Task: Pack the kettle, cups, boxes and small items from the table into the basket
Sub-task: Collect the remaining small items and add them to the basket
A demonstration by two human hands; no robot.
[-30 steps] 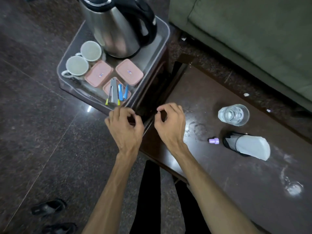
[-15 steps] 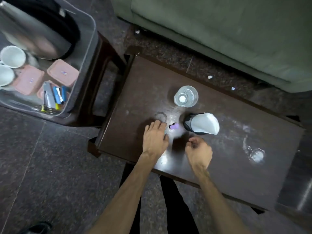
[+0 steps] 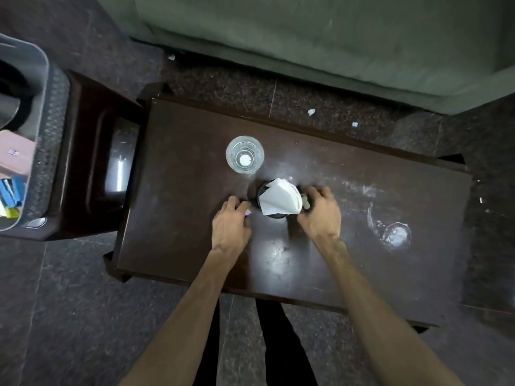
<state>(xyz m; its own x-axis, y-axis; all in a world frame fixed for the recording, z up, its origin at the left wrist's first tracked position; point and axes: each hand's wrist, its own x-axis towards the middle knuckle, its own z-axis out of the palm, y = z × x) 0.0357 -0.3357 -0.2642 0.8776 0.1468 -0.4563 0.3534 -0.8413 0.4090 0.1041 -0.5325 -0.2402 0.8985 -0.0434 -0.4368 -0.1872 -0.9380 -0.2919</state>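
Note:
On the dark brown table [image 3: 178, 218] stands a black holder stuffed with white napkins [image 3: 280, 198]. My right hand [image 3: 320, 215] curls around its right side and touches it. Just left of the holder, my left hand [image 3: 231, 222] closes its fingers on a small purple piece [image 3: 248, 212] that peeks out at the fingertips. A clear glass [image 3: 244, 154] stands upright behind both hands. The grey basket [image 3: 41, 87] sits at the far left edge, holding a pink box [image 3: 15, 156], blue and yellow small items [image 3: 11, 193] and part of the kettle [image 3: 8, 107].
The basket rests on a dark stool [image 3: 92, 151] left of the table. A green sofa [image 3: 320, 37] runs along the far side. White smudges and a ring mark [image 3: 390, 229] lie on the table's right part. My legs are below the near edge.
My view swung from the basket to the table. Both hands travelled right: the left closed on the purple piece, the right moved up against the napkin holder.

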